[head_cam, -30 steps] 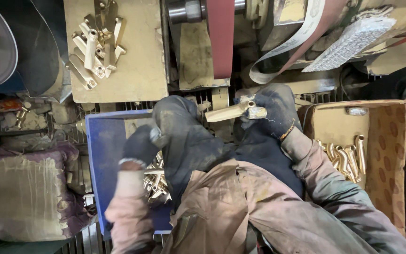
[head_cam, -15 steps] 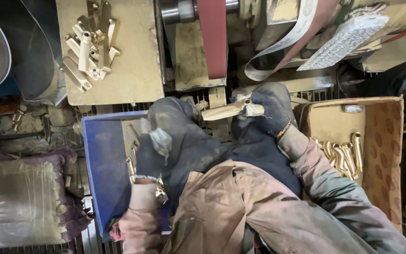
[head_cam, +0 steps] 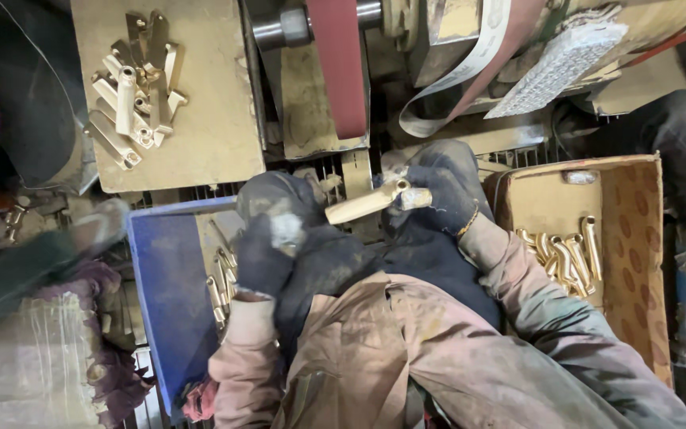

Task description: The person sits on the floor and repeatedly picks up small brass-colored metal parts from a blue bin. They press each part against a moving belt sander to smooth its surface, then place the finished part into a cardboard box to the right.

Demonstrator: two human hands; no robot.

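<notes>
My right hand, in a dark glove, grips one end of a long tan brass part. The part lies across my dark-covered knee, just below the red sanding belt. My left hand, also gloved, is curled into a fist beside the part's other end, above the blue bin. I cannot tell whether its fingers hold anything. Loose brass pieces lie in the bin under that hand.
A tan plate at the upper left carries a heap of brass parts. A cardboard box on the right holds several curved brass parts. A loose abrasive strip hangs beside the belt roller.
My left hand has come up from the blue bin toward the near end of the brass part. My right hand has kept the part in about the same place.
</notes>
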